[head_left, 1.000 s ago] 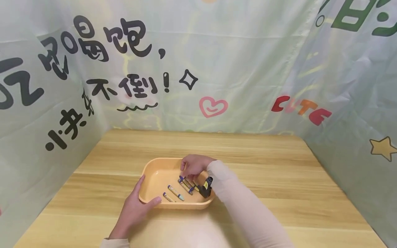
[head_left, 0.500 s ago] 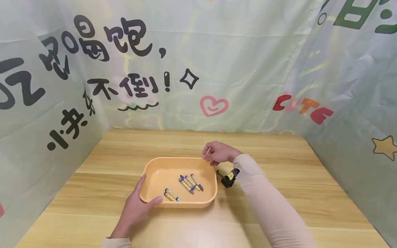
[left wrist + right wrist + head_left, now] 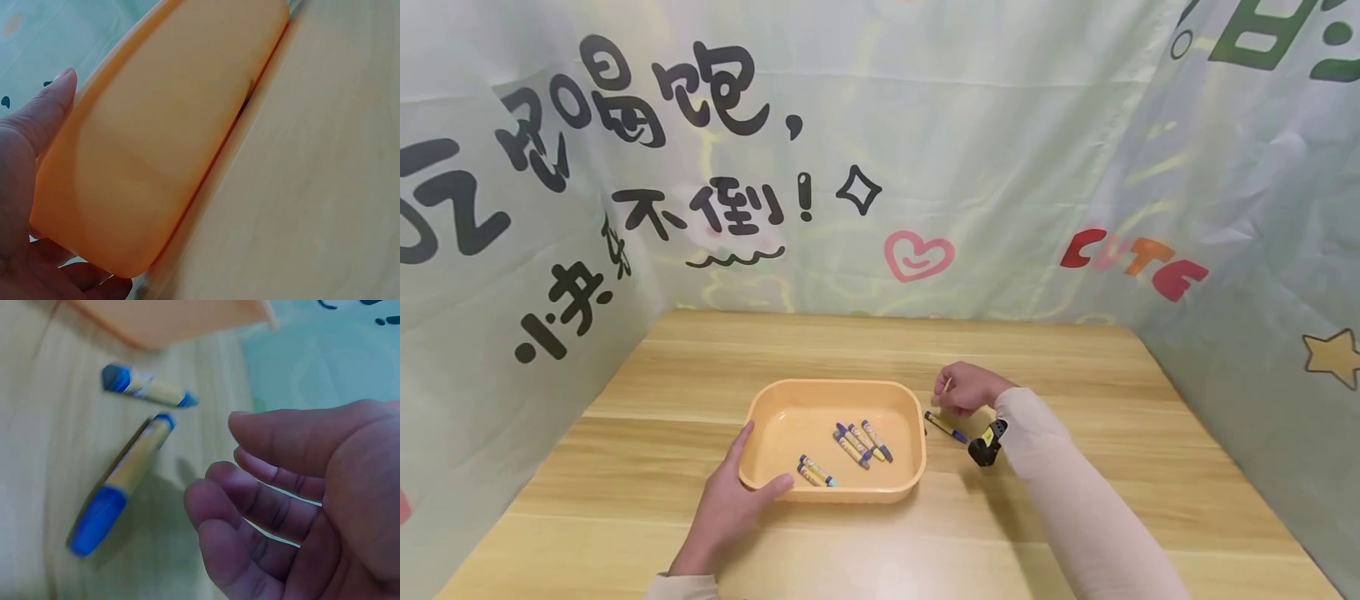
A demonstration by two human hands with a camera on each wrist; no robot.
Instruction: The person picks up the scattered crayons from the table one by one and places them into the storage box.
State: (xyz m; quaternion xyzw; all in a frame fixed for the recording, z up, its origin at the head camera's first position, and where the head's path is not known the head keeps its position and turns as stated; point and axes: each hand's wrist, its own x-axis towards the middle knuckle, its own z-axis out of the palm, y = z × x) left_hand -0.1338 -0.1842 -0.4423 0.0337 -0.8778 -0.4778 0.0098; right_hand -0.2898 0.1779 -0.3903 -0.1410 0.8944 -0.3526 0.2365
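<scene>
My left hand grips the left end of a peach plastic tray, the thumb at its front rim. In the left wrist view, the thumb and curled fingers lie about the tray's outer wall. My right hand hovers right of the tray, close over the table. Its fingers are loosely bent and the thumb stands apart, with nothing between them in the right wrist view. Below it lies a crayon with a blue end. Another crayon rests nearer the tray, mostly hidden in the head view.
Inside the tray lie several crayons at the right and a pair near the front wall. The wood-grain table is enclosed by printed cloth at the back and sides. A black wrist camera hangs under the right wrist.
My right hand has gone from among the crayons in the tray, over the right rim, to the table beyond. A crayon inside has shifted towards the front wall. The left hand stays put.
</scene>
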